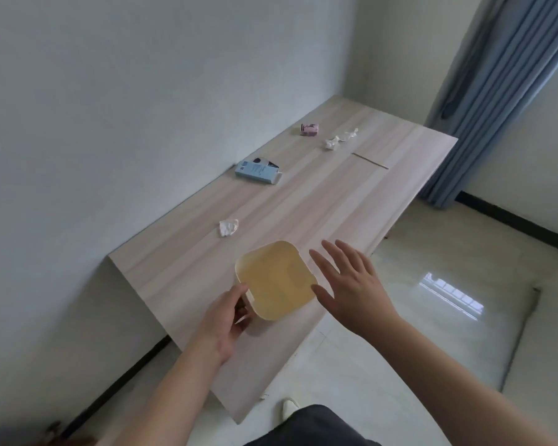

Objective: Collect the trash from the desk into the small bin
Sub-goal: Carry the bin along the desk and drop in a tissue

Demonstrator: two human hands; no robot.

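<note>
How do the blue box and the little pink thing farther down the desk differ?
The blue box is a flat rectangular carton lying on its broad face close to the wall; the pink item is much smaller and stubbier, and looks crumpled. The blue box is pale blue with a dark object tucked behind it, while the pink item is pink with a dark end and lies alone. Both rest on the desk, outside the yellow bin.

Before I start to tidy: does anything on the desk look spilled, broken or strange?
Nothing is spilled or broken. Only litter lies about: a crumpled tissue near the bin, more crumpled paper and a small pink pack at the far end. The blue box lies flat by the wall.
</note>
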